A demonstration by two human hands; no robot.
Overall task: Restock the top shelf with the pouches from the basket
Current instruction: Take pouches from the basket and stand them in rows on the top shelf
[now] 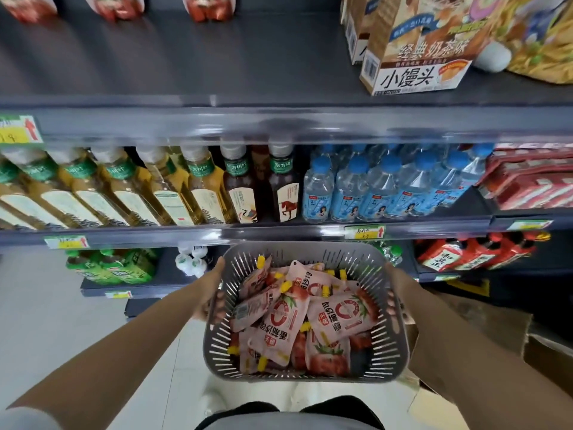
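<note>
A grey slotted plastic basket (310,252) is held in front of the shelves at waist height. It is filled with several pink strawberry pouches (288,318) with yellow caps, lying jumbled. My left hand (214,293) grips the basket's left wall, fingers showing through the slots. My right hand (395,293) grips its right wall. The top shelf (186,66) is a dark board with three matching red pouches (210,7) standing at its back, and a wide bare stretch in front of them.
Tan snack boxes (415,51) and a yellow bag (545,41) fill the top shelf's right end. Below stand tea bottles (173,187), blue-capped water bottles (381,184) and red packs (527,181). Cardboard boxes (483,336) lie on the floor at my right.
</note>
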